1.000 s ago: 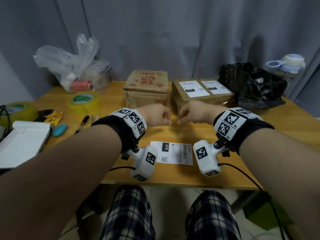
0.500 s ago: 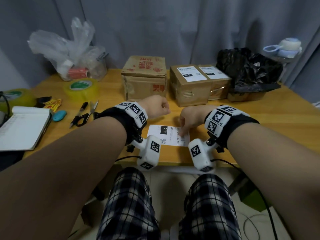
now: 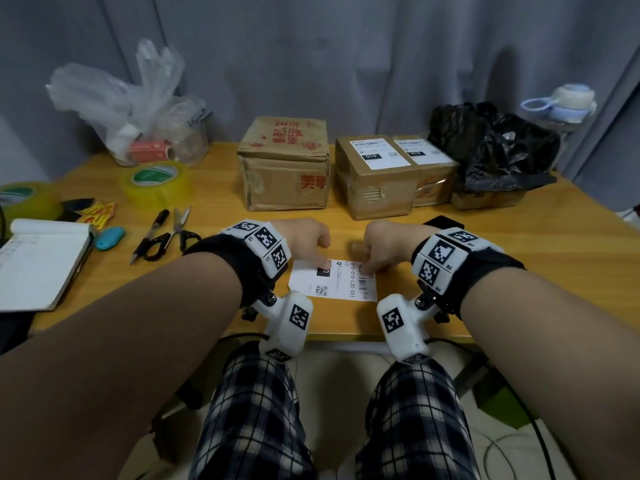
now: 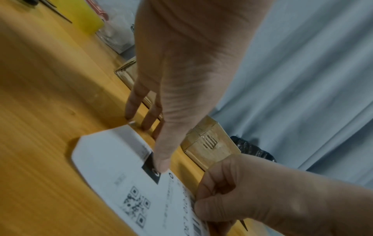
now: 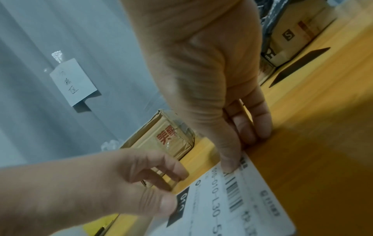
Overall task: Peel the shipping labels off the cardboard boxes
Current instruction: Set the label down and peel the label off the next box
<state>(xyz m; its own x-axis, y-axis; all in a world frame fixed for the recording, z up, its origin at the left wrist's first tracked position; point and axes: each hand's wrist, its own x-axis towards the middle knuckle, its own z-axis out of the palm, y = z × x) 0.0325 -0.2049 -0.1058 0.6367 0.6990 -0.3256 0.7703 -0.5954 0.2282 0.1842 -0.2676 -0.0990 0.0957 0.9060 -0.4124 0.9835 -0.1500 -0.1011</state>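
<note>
A peeled white shipping label (image 3: 334, 280) (image 4: 113, 161) (image 5: 248, 196) lies flat on the wooden table near its front edge. My left hand (image 3: 310, 237) has its thumb (image 4: 161, 162) pressed on the label's black patch, with straight fingers touching the table beyond. My right hand (image 3: 379, 249) has curled fingers, and its thumb (image 5: 229, 166) and forefinger pinch the label's far edge by the barcode. Behind stand a red-printed box (image 3: 284, 164) with a bare top and two boxes (image 3: 377, 188) (image 3: 434, 181), each with a white label (image 3: 379, 152) (image 3: 420, 152) on top.
A black plastic bag (image 3: 495, 150) covers another box at the back right. Tape rolls (image 3: 156, 183), scissors (image 3: 181, 230), a pen (image 3: 149, 237), a notebook (image 3: 38, 265) and a clear bag (image 3: 138, 109) fill the left side. A flat black item (image 3: 443, 221) lies beyond my right hand.
Both hands came down and toward me from in front of the boxes onto the label. A second ago they met in the air above the table.
</note>
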